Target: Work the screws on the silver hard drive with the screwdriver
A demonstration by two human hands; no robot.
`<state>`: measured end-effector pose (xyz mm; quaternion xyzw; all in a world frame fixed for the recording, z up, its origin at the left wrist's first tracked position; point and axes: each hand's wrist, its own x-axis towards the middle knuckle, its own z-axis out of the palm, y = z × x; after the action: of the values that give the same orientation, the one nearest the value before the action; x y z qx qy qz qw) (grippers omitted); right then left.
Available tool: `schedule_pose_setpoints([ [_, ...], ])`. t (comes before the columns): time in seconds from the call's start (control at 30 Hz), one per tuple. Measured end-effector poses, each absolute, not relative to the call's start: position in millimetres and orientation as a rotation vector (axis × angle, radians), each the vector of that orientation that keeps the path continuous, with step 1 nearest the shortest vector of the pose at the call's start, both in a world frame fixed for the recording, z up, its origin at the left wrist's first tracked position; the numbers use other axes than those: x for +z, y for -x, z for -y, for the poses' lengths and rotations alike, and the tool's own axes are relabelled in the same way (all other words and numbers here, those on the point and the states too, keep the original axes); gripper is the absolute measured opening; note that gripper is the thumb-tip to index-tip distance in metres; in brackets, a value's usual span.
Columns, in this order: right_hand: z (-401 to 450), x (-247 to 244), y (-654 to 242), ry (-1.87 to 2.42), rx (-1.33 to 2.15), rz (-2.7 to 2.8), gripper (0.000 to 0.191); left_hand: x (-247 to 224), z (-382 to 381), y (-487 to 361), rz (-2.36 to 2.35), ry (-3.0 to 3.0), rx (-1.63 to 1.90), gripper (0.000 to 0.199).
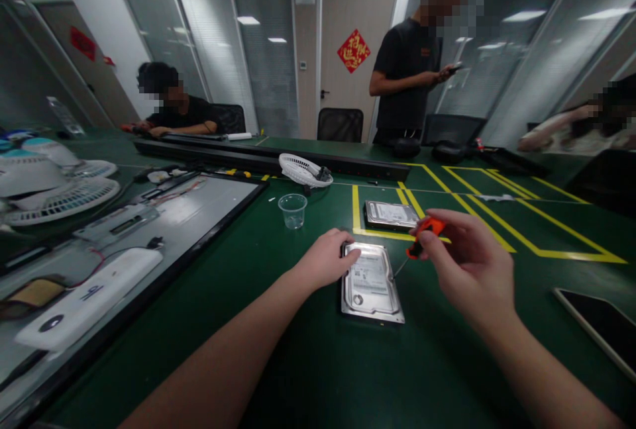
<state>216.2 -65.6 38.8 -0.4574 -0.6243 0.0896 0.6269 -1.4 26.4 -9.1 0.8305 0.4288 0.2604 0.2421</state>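
A silver hard drive (pixel 370 286) lies flat on the green table, label side up. My left hand (pixel 328 258) rests on its upper left edge, thumb on the top face and fingers bent over the side, holding it. In my right hand (pixel 467 257) is an orange and black screwdriver (pixel 426 236), gripped between thumb and fingers. Its thin shaft slants down to the drive's right edge, where the tip appears to meet the cover. A second hard drive (pixel 391 214) lies beyond, inside yellow tape lines. Left of it stands a small clear plastic cup (pixel 293 212).
A large panel (pixel 189 237) with electronic parts and a white device (pixel 92 300) fills the left side. White fan parts (pixel 305 171) lie behind the cup. A phone (pixel 603 330) is at right. Several people are around the table's far side.
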Motion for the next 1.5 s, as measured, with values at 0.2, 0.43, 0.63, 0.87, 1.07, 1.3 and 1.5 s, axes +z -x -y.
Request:
schedule_pose_setpoints([
  [0.2,70.1,41.1,-216.3,0.998,0.286,1.450,0.027,-8.0,-26.0,2.1,-1.168,-2.276,0.705,0.034],
  [0.43,69.3,41.5,-214.2,0.975,0.280,1.426,0.026,-7.7,-25.4,2.1,-1.181,-2.261,0.683,0.036],
  [0.63,65.4,37.4,-216.5,1.022,0.241,1.406,0.034,-9.7,-26.5,1.6,-1.174,-2.271,0.694,0.036],
  [0.87,64.4,34.2,-221.3,1.047,0.143,1.470,0.032,-11.1,-26.9,1.7,-1.163,-2.277,0.712,0.035],
  [1.07,68.9,38.4,-220.3,1.002,0.207,1.486,0.028,-11.1,-26.7,1.6,-1.162,-2.282,0.716,0.034],
  [1.3,67.5,38.1,-221.8,0.982,0.215,1.494,0.031,-10.7,-27.0,1.8,-1.162,-2.277,0.711,0.036],
  [1.5,62.6,35.6,-221.1,0.972,0.120,1.520,0.036,-11.4,-27.0,1.5,-1.168,-2.277,0.715,0.036],
])
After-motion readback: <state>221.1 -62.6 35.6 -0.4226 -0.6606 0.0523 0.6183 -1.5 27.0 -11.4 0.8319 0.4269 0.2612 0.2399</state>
